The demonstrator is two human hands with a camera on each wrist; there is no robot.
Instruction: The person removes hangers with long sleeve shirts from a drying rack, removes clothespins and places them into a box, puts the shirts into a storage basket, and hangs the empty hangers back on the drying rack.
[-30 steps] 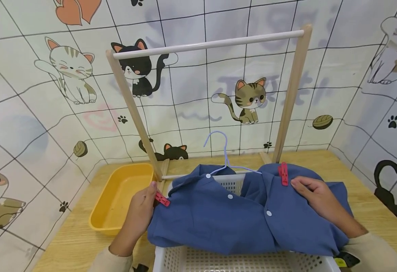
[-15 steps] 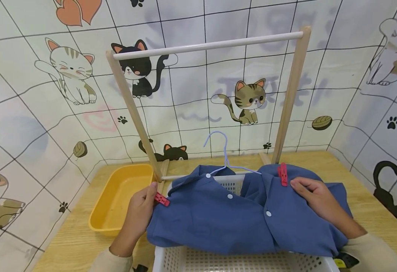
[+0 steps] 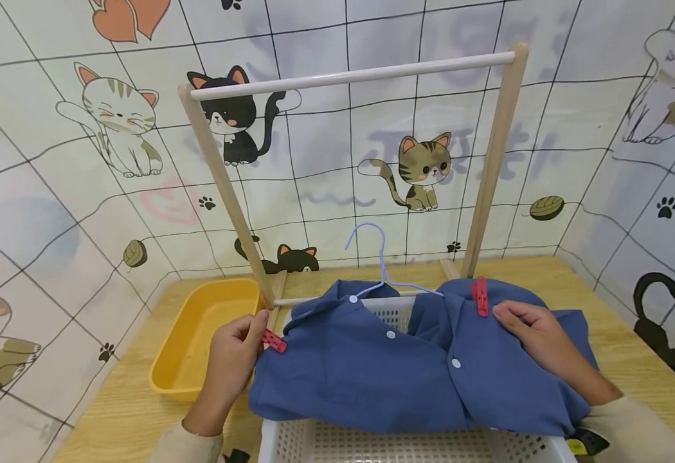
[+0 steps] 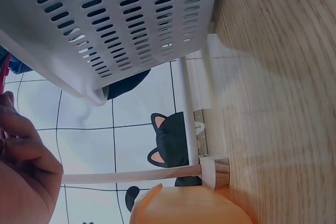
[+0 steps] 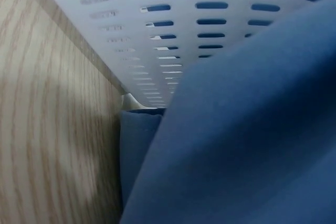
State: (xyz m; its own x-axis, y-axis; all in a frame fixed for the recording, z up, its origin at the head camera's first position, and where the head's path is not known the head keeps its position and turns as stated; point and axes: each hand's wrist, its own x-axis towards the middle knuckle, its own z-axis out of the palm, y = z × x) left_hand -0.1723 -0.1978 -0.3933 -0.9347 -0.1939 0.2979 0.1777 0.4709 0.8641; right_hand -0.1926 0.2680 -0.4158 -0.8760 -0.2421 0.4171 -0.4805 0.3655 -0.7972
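A blue button-up shirt (image 3: 372, 379) lies spread over a white perforated basket (image 3: 395, 447), with a lilac wire hanger (image 3: 384, 251) inside it, the hook rising above the collar. My left hand (image 3: 233, 354) pinches a red clothespin (image 3: 274, 341) at the shirt's left shoulder edge. A second red clothespin (image 3: 481, 297) sits upright on the right shoulder. Close beside that one, my right hand (image 3: 537, 334) pinches the shirt fabric between thumb and fingers. In the left wrist view my left hand (image 4: 23, 161) shows at the edge; shirt cloth (image 5: 252, 129) fills much of the right wrist view and the right hand is hidden there.
Behind the basket stands a wooden rack with a white top rod (image 3: 355, 77) and wooden uprights (image 3: 494, 161). A yellow tub (image 3: 204, 341) is on the wooden table (image 3: 112, 411) to the left. Cat-patterned walls enclose the back and sides.
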